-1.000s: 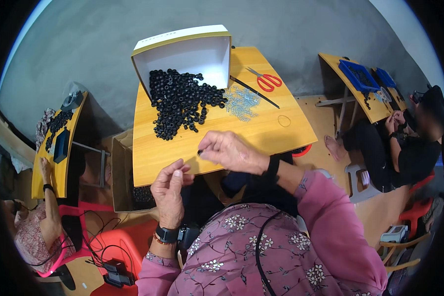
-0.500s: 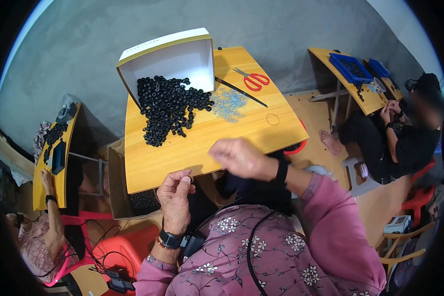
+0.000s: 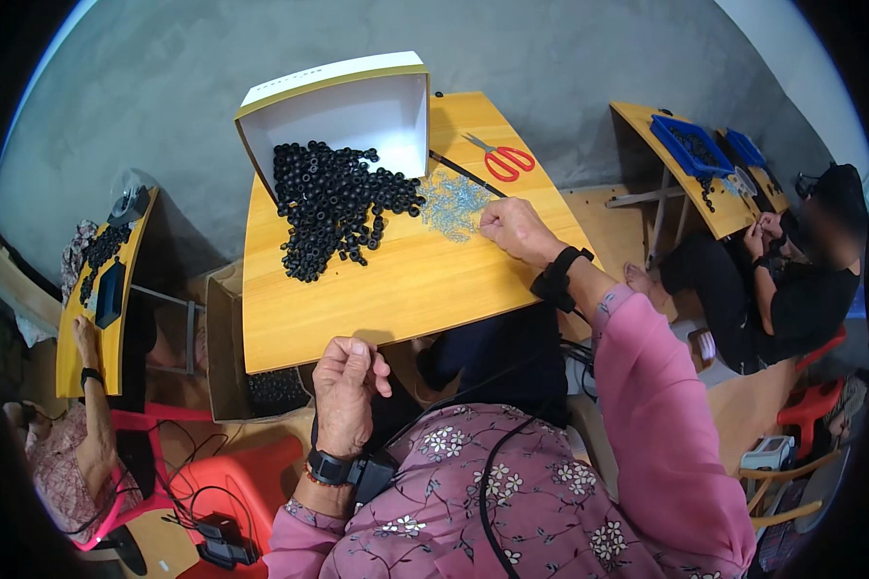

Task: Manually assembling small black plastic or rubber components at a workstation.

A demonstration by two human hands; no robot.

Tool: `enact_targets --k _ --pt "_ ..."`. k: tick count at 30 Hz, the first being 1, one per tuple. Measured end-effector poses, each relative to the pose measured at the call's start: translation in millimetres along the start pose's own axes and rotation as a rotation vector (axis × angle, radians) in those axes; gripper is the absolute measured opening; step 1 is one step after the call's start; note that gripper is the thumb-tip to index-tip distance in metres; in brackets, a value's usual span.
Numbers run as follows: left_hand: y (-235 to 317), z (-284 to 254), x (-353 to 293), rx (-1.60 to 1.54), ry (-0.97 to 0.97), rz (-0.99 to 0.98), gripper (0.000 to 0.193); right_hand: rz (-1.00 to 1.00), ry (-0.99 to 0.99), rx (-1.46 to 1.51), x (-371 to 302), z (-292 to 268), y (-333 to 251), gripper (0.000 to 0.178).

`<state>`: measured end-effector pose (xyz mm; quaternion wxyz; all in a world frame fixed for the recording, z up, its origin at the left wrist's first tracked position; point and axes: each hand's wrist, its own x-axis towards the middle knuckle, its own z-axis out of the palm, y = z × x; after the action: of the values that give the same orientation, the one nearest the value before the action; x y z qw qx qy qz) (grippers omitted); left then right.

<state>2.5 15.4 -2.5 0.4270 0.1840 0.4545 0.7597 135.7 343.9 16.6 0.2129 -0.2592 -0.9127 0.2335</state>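
My left hand [image 3: 346, 391] hangs just off the table's near edge, thumb pressed against the curled fingers; whatever they pinch is too small or hidden to make out. Out over the right part of the table, my right hand [image 3: 519, 232] has its fingers curled in at the right edge of a pile of small clear bluish pieces [image 3: 452, 205]. Its fingertips cannot be seen well enough to show anything in them. Left of that pile, a heap of small black ring-shaped beads [image 3: 330, 214] spills from a white box [image 3: 381, 121] lying on its side.
Red-handled scissors [image 3: 508, 162] and a thin black rod [image 3: 465, 174] lie on the wooden table [image 3: 396, 299] beyond my right hand. A cardboard box [image 3: 224, 352] stands below the left edge. People work at side tables, one with a blue tray [image 3: 690, 147].
My right hand has moved away from my left, forward and to the right, to beside the clear pieces. The thin loop on the table is now hidden by it. My left hand stays nearly in place.
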Motion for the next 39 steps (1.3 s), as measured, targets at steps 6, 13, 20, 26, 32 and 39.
enact_targets --k 6,13,20,26,32,39 --pt "0 -4 2 0.105 0.019 0.037 0.021 0.356 -0.056 0.368 -8 -20 -13 0.016" --pt "0 -6 2 0.037 0.033 0.044 0.021 0.353 -0.058 0.385 -10 -31 -9 0.018" --pt "-1 -6 3 -0.006 0.067 0.030 0.018 0.389 -0.009 0.356 -9 -26 4 0.017" --pt "-2 -7 4 0.013 0.064 0.010 0.019 0.089 0.013 0.072 0 0 20 0.012" --pt "-4 -13 5 0.031 0.094 0.020 0.017 0.313 -0.054 0.262 0 -19 -11 0.012" --pt "-4 -13 6 0.028 0.094 0.012 0.017 0.327 -0.018 0.315 5 -58 -32 0.015"
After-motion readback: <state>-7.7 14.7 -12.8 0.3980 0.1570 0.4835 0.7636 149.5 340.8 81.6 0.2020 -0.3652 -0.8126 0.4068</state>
